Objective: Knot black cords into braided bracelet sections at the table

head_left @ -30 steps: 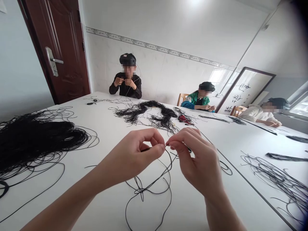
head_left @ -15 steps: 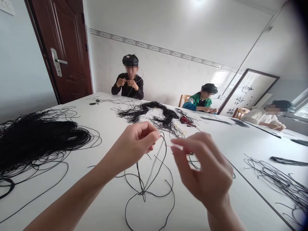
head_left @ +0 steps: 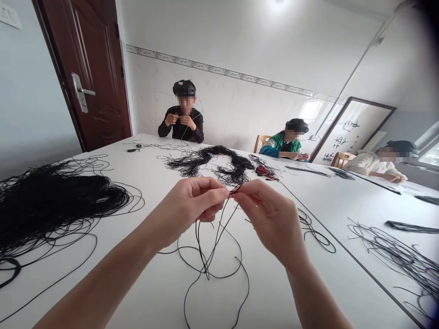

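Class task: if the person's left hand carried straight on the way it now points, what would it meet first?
Most likely the black cord pinched at its fingertips, and right behind that the right hand, whose fingertips almost meet it. Depth is hard to judge from this view.

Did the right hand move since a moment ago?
Yes. The right hand has moved up and to the left, closer to the red object on the table. It now meets the left hand at the black cord.
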The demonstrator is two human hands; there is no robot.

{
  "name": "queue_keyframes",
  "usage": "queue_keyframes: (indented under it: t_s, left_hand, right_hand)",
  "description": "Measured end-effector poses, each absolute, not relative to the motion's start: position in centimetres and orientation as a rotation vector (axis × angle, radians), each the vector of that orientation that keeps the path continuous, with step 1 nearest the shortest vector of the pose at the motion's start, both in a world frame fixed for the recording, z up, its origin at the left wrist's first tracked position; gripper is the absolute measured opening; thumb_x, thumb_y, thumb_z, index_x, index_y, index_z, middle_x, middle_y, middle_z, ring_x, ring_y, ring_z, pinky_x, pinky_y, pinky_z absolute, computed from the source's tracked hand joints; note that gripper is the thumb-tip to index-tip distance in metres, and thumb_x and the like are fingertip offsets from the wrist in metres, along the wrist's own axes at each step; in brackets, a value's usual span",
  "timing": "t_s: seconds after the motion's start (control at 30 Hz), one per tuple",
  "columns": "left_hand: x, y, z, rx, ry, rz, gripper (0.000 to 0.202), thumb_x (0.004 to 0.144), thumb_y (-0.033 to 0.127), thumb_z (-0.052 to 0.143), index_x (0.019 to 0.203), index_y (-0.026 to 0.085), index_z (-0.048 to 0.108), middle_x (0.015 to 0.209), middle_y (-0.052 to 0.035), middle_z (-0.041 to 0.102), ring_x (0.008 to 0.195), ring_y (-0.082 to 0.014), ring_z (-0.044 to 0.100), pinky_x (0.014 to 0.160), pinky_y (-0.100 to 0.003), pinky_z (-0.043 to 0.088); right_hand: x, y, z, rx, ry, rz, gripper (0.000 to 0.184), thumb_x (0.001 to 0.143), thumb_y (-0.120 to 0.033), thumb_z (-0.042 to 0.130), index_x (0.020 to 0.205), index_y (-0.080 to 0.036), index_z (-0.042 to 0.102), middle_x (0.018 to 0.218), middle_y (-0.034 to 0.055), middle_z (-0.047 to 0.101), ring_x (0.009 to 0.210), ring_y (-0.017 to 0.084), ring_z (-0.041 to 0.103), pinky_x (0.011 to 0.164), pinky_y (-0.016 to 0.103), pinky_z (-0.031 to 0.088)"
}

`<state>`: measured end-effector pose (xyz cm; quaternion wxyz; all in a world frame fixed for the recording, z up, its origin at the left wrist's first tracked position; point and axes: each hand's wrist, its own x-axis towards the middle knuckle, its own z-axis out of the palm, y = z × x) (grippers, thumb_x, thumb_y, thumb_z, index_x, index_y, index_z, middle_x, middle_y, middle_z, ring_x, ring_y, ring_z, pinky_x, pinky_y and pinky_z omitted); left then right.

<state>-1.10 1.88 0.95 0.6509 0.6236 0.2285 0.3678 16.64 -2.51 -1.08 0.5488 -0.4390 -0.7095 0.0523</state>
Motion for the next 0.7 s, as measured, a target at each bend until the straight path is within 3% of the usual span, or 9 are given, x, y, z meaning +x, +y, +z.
queue_keyframes:
  t_s: [0.1,0.17,0.3,0.43,0.7]
  left_hand:
    - [-1.4,1.9,1.2,1.266,0.383,0.813,0.018,0.09,0.021,0.064,0.073,0.015,0.068,0.064,0.0034,0.054,0.055,-0.0042,0.042,0.052,-0.016,0.036]
    - [-1.4,1.9,1.4,1.211,0.366,0.855,0.017,0.089,0.018,0.063,0.075,0.014,0.071,0.065,0.0027,0.057,0.055,-0.0033,0.043,0.052,-0.014,0.038]
    - [-1.4,2.0,1.3,1.248,0.538,1.021,0.011,0.087,0.023,0.069,0.079,0.017,0.074,0.067,0.0025,0.061,0.055,-0.0042,0.046,0.055,-0.016,0.041]
    - [-1.2,1.7,1.0,1.553,0.789,1.076,0.019,0.085,0.038,0.072,0.09,0.02,0.073,0.071,0.0013,0.066,0.058,-0.0085,0.047,0.056,-0.021,0.043]
    - [-1.0,1.5,0.9,1.715,0.846,1.043,0.025,0.086,0.045,0.068,0.096,0.022,0.073,0.073,0.0026,0.068,0.061,-0.0085,0.048,0.059,-0.019,0.045]
  right_hand:
    - [17.0,-2.4,-0.7,-1.012,-1.563,0.375,0.013,0.091,-0.025,0.059,0.087,-0.019,0.069,0.07,0.0003,0.069,0.067,0.011,0.067,0.062,0.024,0.058]
    - [17.1,-2.6,-0.5,-1.038,-1.514,0.372,0.011,0.09,-0.025,0.061,0.09,-0.019,0.07,0.065,-0.0007,0.067,0.059,0.011,0.065,0.056,0.023,0.056]
    - [16.9,-3.5,-0.6,-1.128,-1.534,-0.053,0.004,0.087,-0.019,0.064,0.086,-0.02,0.068,0.067,-0.001,0.065,0.054,0.009,0.056,0.046,0.021,0.047]
    - [16.6,-4.3,-0.6,-0.97,-1.814,-0.502,0.014,0.091,-0.009,0.057,0.091,-0.019,0.066,0.078,0.0026,0.065,0.066,0.011,0.058,0.055,0.023,0.049]
    - [17.1,-3.9,-0.6,-0.936,-1.891,-0.676,0.014,0.09,-0.004,0.059,0.092,-0.016,0.065,0.078,0.0046,0.06,0.07,0.012,0.056,0.057,0.024,0.05]
